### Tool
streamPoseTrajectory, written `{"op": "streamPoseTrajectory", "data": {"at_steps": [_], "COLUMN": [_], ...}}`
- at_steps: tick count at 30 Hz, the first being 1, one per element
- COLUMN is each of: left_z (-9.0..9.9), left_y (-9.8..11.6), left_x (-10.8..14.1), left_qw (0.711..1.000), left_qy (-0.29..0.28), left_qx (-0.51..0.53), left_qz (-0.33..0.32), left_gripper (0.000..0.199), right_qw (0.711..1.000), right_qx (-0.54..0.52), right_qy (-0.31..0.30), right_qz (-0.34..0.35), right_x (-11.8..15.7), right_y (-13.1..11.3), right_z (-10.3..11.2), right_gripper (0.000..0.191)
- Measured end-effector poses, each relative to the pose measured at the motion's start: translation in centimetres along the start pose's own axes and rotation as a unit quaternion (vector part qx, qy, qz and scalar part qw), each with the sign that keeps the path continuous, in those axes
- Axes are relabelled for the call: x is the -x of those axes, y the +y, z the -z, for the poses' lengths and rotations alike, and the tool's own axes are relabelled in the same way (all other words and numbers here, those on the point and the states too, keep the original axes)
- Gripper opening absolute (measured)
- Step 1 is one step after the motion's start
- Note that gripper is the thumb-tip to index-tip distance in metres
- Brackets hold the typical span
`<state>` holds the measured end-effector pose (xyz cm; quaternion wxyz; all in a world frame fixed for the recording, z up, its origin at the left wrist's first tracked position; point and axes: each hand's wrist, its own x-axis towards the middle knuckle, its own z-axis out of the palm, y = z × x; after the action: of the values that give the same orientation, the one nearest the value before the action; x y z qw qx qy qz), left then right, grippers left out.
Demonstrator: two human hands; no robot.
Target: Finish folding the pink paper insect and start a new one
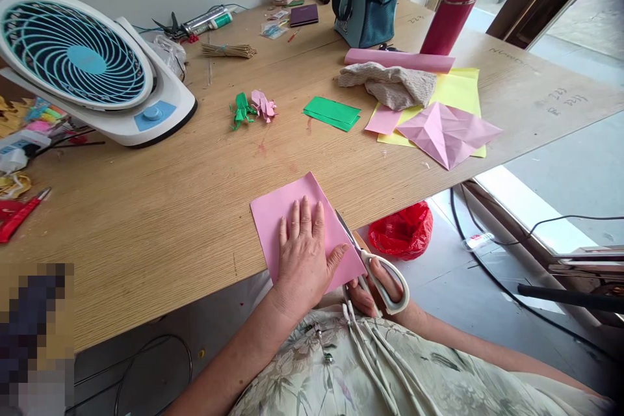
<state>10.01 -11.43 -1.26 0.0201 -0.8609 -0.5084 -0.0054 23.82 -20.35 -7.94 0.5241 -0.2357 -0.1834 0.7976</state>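
Wooden grain covers the broad surface (195, 227), where a white and blue fan (86, 60) stands at the far left. Farther back, a green paper figure (241, 110) sits beside a pink paper figure (264, 105), with green slips (332, 112) to their right. Pink paper (268, 214) lies directly under the person's left hand (303, 250), its near part reaching past the front edge of the surface. That hand is flat and open, palm down, fingers pointing away from the body and thumb spread toward the right edge of the sheet. The left forearm slants up from the bottom of the view. Coming in from the lower right, the other arm brings the right hand (383, 281) low beside the sheet's near right corner. It grips white-handled scissors (363, 255), fingers through the loop. One blade runs along the sheet's right edge; the other is hidden.
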Motion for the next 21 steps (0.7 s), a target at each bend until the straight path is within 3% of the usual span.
{"op": "streamPoseTrajectory", "data": {"at_steps": [5,10,14,21], "left_z": [0.4,1.2,0.6,-0.4], "left_y": [0.2,-0.4,-1.1,-1.7], "left_x": [0.7,-0.1,-1.6,-2.5], "left_qw": [1.000,0.998,0.998,0.999], "left_qy": [0.003,0.024,0.051,0.017], "left_qx": [0.014,0.050,0.040,0.010], "left_qz": [-0.011,-0.007,0.006,-0.030], "left_gripper": [0.083,0.067,0.067,0.074], "right_qw": [0.999,0.999,0.999,1.000], "right_qx": [0.028,0.027,0.012,0.012], "right_qy": [0.025,0.037,0.032,0.022], "right_qz": [-0.018,-0.016,-0.008,-0.013], "right_x": [0.9,1.3,1.1,1.1], "right_y": [-0.1,-0.2,-0.1,-0.3], "right_z": [-0.2,-0.3,0.1,0.2], "right_gripper": [0.052,0.050,0.048,0.048]}}
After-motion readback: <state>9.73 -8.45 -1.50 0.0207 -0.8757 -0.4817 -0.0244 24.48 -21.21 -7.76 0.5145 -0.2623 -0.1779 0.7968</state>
